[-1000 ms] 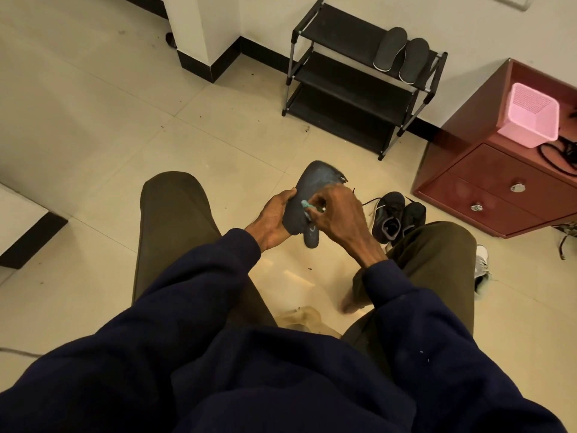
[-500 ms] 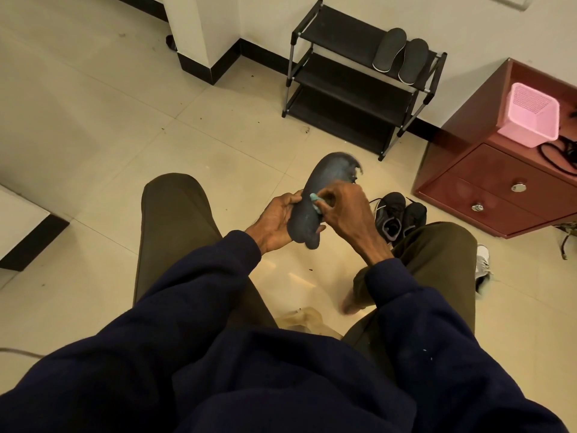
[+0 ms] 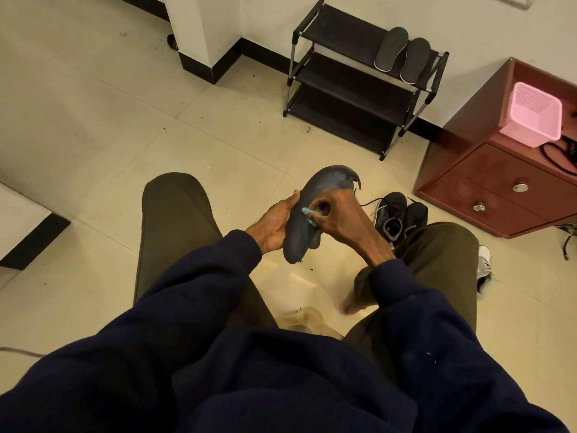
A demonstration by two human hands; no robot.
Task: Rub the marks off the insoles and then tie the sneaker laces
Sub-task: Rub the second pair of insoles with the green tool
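Between the knees [image 3: 175, 198], gripping a dark insole [image 3: 327, 185] by its edge in the left hand [image 3: 273, 225], pinching a teal eraser [image 3: 307, 213] against its face with the right hand [image 3: 338, 218]; black sneakers [image 3: 401, 215] on the floor [image 3: 218, 145] beyond.

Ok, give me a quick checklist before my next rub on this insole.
1. Left hand gripping the insole: ok.
2. Right hand pinching the eraser: ok.
3. Eraser tip against the insole: ok.
4. Marks gone from the insole: cannot tell.
5. Sneakers on the floor by the right knee: ok.
6. Laces tied: not ok, they trail loose.
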